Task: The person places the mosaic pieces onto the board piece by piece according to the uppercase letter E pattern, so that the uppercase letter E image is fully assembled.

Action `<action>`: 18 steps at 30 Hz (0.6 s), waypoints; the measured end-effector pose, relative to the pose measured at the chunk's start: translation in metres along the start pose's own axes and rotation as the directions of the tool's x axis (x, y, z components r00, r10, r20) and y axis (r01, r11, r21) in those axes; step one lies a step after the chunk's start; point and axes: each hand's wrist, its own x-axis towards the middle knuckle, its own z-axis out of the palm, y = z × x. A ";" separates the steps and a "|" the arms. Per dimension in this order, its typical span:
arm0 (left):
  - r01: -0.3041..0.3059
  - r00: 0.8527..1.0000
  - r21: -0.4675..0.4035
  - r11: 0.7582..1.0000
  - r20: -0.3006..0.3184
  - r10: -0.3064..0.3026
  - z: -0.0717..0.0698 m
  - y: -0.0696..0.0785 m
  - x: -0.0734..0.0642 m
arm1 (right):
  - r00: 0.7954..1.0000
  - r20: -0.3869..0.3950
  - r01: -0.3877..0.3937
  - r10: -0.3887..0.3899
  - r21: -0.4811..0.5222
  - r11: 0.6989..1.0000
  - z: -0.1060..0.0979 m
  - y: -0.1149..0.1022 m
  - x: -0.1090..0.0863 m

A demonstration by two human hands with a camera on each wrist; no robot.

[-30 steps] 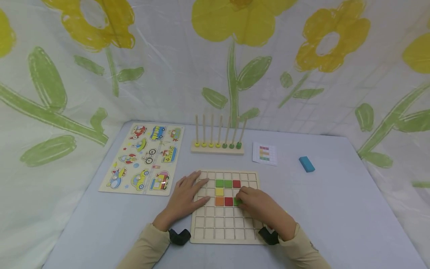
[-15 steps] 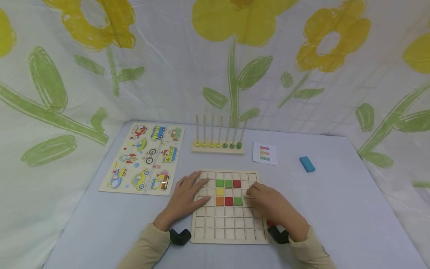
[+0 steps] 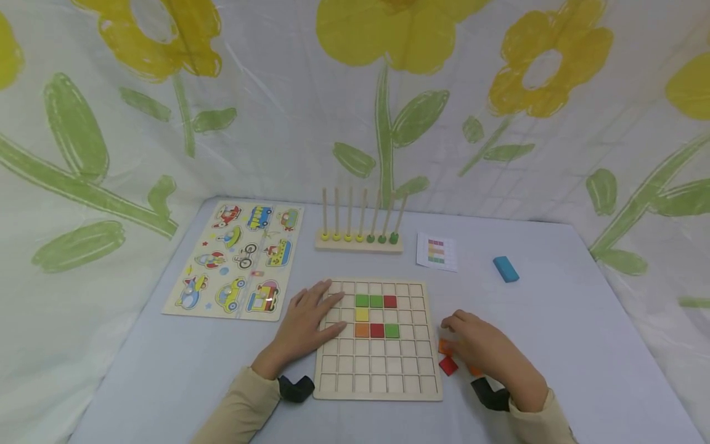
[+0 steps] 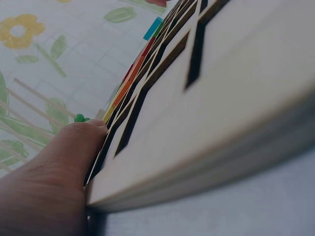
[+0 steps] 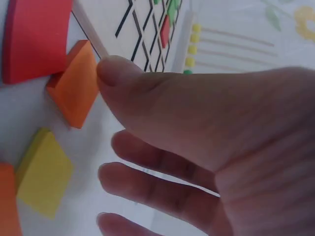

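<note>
My left hand rests with spread fingers on the left edge of a wooden grid board; its thumb lies on the frame in the left wrist view. Coloured square tiles sit in the grid: two green and a red one on top, a yellow tile below, then orange, red and green. Right of the board, my right hand hovers over loose tiles, holding nothing, thumb and fingers apart. Under it lie a red tile, an orange tile, a yellow tile and another orange one.
A peg stand with yellow and green beads stands behind the board. Beside it lie a pattern card and a blue block. A vehicle picture puzzle lies at the left. A flowered cloth hangs around the table.
My right hand has let go of the green tile, now lying in the grid, and moved right off the board to the loose tiles. The left hand stays put.
</note>
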 end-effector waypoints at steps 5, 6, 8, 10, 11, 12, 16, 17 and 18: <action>0.003 1.000 -0.004 1.000 0.001 -0.003 -0.001 0.001 0.000 | 0.998 0.046 -0.032 0.032 0.012 0.999 0.003 -0.003 0.000; 0.003 1.000 -0.004 1.000 0.002 -0.003 -0.001 0.001 0.000 | 0.998 0.049 -0.033 0.033 0.012 0.999 0.004 -0.003 0.001; 0.005 1.000 -0.007 1.000 0.005 -0.005 -0.002 0.001 0.000 | 0.998 0.053 -0.039 0.039 0.012 0.999 0.005 -0.003 0.002; 0.008 1.000 -0.010 1.000 0.009 -0.008 -0.002 0.002 0.000 | 0.999 0.046 -0.030 0.030 0.003 1.000 0.006 -0.003 0.003; 0.010 1.000 -0.010 1.000 0.011 -0.009 -0.002 0.002 -0.001 | 0.999 0.039 -0.022 0.022 -0.002 1.000 0.006 -0.003 0.003; 0.011 1.000 -0.011 1.000 0.012 -0.010 -0.002 0.002 -0.001 | 0.999 0.032 -0.014 0.014 -0.009 1.000 0.006 -0.002 0.004; 0.014 1.000 -0.015 1.000 0.011 -0.014 -0.002 0.002 -0.001 | 1.000 0.013 0.002 -0.002 -0.024 1.000 0.005 0.001 0.005; 0.014 1.000 -0.016 1.000 0.011 -0.014 -0.002 0.002 -0.001 | 1.000 0.015 -0.004 0.005 -0.024 1.000 0.005 0.001 0.005; 0.013 1.000 -0.017 1.000 0.010 -0.012 -0.001 0.002 -0.001 | 1.000 0.019 -0.012 0.013 -0.022 1.000 0.005 0.002 0.005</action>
